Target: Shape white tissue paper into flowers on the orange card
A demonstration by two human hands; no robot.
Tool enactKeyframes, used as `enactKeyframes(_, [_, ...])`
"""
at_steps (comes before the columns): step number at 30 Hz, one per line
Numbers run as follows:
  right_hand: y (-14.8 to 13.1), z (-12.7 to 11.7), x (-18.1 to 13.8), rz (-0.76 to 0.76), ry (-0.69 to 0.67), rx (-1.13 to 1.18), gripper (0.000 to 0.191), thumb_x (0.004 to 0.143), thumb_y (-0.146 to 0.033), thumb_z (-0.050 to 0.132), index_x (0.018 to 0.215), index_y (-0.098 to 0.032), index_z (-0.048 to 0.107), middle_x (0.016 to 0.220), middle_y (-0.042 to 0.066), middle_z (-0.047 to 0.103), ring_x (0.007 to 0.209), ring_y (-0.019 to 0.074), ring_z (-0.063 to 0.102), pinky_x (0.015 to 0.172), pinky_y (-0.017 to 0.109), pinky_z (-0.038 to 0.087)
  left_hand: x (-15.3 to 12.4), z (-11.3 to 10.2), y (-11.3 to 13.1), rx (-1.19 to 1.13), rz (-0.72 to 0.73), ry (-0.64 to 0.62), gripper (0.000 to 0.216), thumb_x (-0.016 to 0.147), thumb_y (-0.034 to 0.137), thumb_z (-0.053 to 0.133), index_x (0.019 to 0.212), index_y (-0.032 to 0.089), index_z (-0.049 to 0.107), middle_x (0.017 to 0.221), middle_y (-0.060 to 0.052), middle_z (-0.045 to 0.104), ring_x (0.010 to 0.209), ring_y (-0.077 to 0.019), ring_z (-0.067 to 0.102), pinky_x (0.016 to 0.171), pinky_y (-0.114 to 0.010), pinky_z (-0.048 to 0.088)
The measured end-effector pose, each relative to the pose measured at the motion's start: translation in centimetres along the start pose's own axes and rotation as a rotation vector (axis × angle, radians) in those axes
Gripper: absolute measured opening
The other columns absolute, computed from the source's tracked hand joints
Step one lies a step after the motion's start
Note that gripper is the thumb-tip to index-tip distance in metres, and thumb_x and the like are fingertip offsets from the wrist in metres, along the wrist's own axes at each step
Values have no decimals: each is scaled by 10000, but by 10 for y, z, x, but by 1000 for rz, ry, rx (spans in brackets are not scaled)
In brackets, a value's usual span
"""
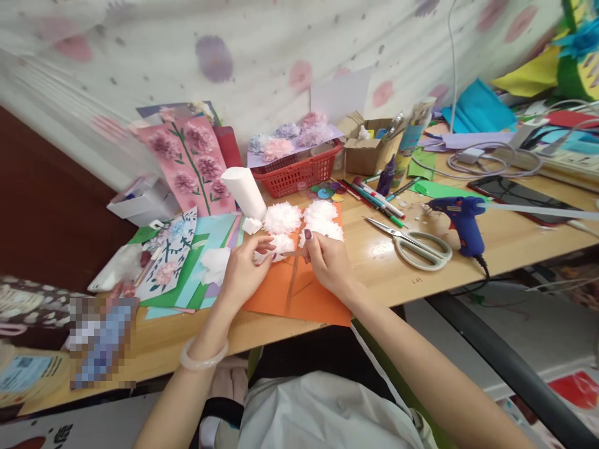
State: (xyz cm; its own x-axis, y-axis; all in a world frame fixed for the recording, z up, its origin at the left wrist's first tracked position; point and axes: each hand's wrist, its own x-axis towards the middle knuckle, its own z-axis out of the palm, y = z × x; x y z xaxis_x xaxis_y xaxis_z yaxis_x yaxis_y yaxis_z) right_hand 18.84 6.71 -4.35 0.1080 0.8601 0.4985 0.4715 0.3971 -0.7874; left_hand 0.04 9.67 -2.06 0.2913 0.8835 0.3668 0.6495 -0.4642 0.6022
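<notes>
My left hand (pixel 247 265) has its thumb and fingers drawn together in a pinch over the near left white paper flower. Whatever lies between those fingertips is too small to make out. My right hand (pixel 329 262) is closed, its thumb and forefinger on a thin brownish strip (pixel 294 253) that points towards the left hand. Beneath both hands lies an orange card (pixel 266 288) with brown stem-like lines. Fluffy white paper flowers rest at its far end, among them a far left one (pixel 282 217) and a far right one (pixel 321 212); the hands partly cover the nearer ones.
Scissors (pixel 421 246) and a blue glue gun (pixel 461 218) lie to the right, near markers (pixel 379 201) and a phone (pixel 524 196). Behind stand a white roll (pixel 244 192), a red basket (pixel 299 174) and a cardboard box (pixel 365 154). Coloured paper (pixel 187 284) is stacked at left.
</notes>
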Motion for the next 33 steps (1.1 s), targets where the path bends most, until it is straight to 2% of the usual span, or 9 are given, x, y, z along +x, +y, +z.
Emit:
enactKeyframes(4, [-14,5,6,-48,-16,-166,551,1040,-494,208,607,-232,425,532,22,558,502,154,504,538,286,316,-30,-5,1,229,-19,39,225,814,106,617,1002,210,683,1038,-69,768,991,-265,697,915,-440,499])
enactKeyframes(7, [-25,12,13,-80,-31,-302,529,1045,-442,199,606,-235,410,520,29,549,484,160,485,523,293,267,-51,-2,-2,349,-68,-13,229,834,105,600,1001,225,701,1069,-76,769,1063,-311,659,933,-492,439])
enactKeyframes(11, [-31,24,18,-93,-31,-460,516,1040,-407,182,620,-237,427,497,37,516,448,168,436,509,312,200,-66,5,-2,391,-105,-54,219,878,140,569,1015,233,712,1035,-91,778,1089,-324,638,938,-516,382])
enactKeyframes(14, [-32,29,21,-65,-33,-491,481,1033,-394,192,628,-243,405,504,42,518,440,169,416,513,318,185,-68,7,-2,371,-103,-50,226,890,123,539,1007,215,709,1033,-96,778,1072,-305,644,945,-511,360])
enactKeyframes(19, [-34,29,25,-8,-49,-389,446,1025,-416,222,621,-257,322,500,36,537,455,171,412,529,316,224,-68,4,-4,313,-97,-62,222,890,116,535,1004,208,702,1022,-83,779,1051,-279,650,953,-503,344])
enactKeyframes(23, [-33,22,17,10,0,-303,504,1020,-463,258,582,-249,387,487,19,517,476,175,450,533,312,268,-71,2,-4,319,-98,-95,247,898,110,514,1034,206,696,1011,-87,776,1060,-285,647,953,-518,340])
enactKeyframes(29, [-33,4,-15,227,272,-24,598,1012,-557,299,539,-233,469,513,12,535,525,170,511,557,308,358,-75,4,-2,329,-59,-88,271,917,111,478,1050,203,695,1011,-125,770,1095,-311,630,959,-546,336])
enactKeyframes(33, [-27,-1,-28,351,367,173,578,979,-573,374,521,-234,469,461,-8,483,476,153,474,515,298,355,-77,2,-4,300,-47,-107,293,907,118,491,1107,201,688,1074,-136,761,1120,-313,625,970,-558,352])
